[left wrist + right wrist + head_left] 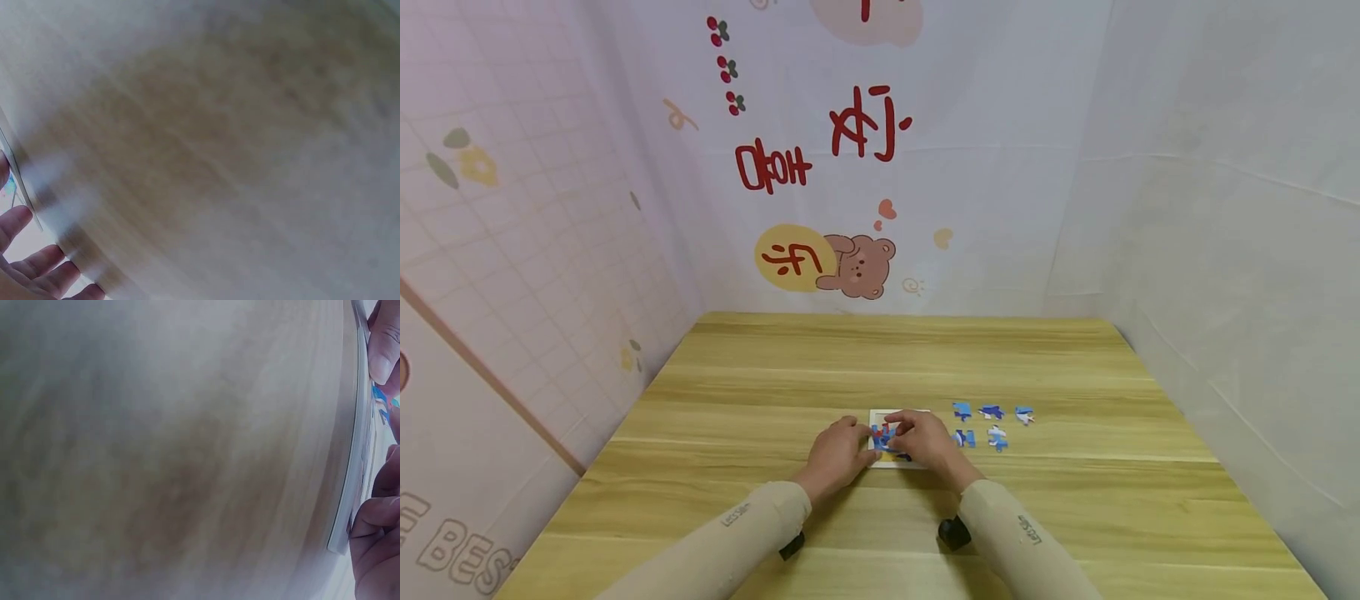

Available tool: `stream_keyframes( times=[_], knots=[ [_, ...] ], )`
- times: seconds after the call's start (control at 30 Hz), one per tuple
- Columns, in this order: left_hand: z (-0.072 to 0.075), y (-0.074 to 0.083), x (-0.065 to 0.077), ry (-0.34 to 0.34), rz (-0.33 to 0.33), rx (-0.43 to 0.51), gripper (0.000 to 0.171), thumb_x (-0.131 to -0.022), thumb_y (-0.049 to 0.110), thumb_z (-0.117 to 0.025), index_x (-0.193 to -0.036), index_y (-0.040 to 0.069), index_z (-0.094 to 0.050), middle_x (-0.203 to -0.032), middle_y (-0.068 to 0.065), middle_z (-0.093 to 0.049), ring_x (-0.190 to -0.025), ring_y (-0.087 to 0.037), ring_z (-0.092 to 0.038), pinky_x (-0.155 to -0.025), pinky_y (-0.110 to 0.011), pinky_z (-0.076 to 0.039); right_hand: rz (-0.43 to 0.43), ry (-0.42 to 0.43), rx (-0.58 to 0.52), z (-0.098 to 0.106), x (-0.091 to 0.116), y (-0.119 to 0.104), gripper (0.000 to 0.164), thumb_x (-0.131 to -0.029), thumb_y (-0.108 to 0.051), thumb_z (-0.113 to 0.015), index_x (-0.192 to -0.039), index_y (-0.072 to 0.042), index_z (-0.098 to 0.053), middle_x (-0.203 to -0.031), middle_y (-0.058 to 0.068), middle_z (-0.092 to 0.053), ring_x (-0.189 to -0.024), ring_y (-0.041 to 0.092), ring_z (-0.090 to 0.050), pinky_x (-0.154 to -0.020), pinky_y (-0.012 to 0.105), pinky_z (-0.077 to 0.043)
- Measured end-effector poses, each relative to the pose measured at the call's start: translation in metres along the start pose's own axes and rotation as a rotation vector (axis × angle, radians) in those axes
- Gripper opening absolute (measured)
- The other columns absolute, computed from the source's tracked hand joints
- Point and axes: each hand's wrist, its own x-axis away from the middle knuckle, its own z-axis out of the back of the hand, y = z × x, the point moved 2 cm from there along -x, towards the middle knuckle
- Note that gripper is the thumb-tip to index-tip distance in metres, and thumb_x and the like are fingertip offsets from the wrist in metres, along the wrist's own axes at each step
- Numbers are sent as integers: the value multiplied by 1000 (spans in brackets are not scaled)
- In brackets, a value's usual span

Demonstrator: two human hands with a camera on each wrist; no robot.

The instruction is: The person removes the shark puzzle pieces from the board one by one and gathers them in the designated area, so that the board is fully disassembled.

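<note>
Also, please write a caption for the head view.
Left hand and right hand at a framed puzzle, loose pieces alongside.

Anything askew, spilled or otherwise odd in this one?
The backdrop looks odd: its print is turned sideways, the bear with its ears toward the right of the head view. On the table, nothing stands out as spilled or damaged; loose pieces lie spaced in two rough rows beside the frame.

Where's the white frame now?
In the head view, the white frame lies below centre, left hand at its left edge, right hand over it, loose puzzle pieces to its right.
</note>
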Motion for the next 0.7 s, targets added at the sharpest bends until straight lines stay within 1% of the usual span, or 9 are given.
stream_keyframes(
  times=[0.13,0.27,0.37,0.53,0.7],
  knots=[
    [-1,-1,0,5,-5,2,39,-91,30,-73,-117,1,-70,-126,-24,-58,-117,-41,-57,-94,-55,-47,18,-5,3,-2,-1,0,36,-86,-3,-74,-122,-9,-70,-86,2,-62,-67,14,-53,-60,28,-45],
    [-1,-1,0,2,-4,-2,39,-91,30,-74,-117,2,-70,-126,-23,-59,-116,-40,-58,-94,-54,-48,48,-7,35,-3,-2,-1,35,-87,-2,-73,-121,-9,-70,-85,2,-61,-60,13,-51,-55,27,-43],
    [-1,1,1,4,-15,-7,38,-90,29,-74,-115,1,-70,-122,-22,-60,-113,-39,-59,-92,-53,-49,63,-14,69,-3,-2,-2,35,-87,-1,-72,-121,-8,-70,-85,2,-60,-60,13,-50,-55,28,-42],
    [-1,5,4,12,-28,-23,38,-90,27,-74,-115,-1,-70,-118,-21,-61,-108,-38,-61,-89,-52,-50,75,-17,99,-4,0,1,35,-86,-1,-72,-121,-5,-70,-84,3,-61,-64,15,-51,-57,28,-43],
    [0,3,3,11,3,-14,41,-90,28,-74,-118,-2,-69,-125,-24,-59,-115,-41,-58,-94,-54,-47,101,17,104,-3,-2,1,34,-89,-8,-73,-122,-6,-69,-80,-1,-60,-64,11,-51,-55,26,-42]
  ],
)
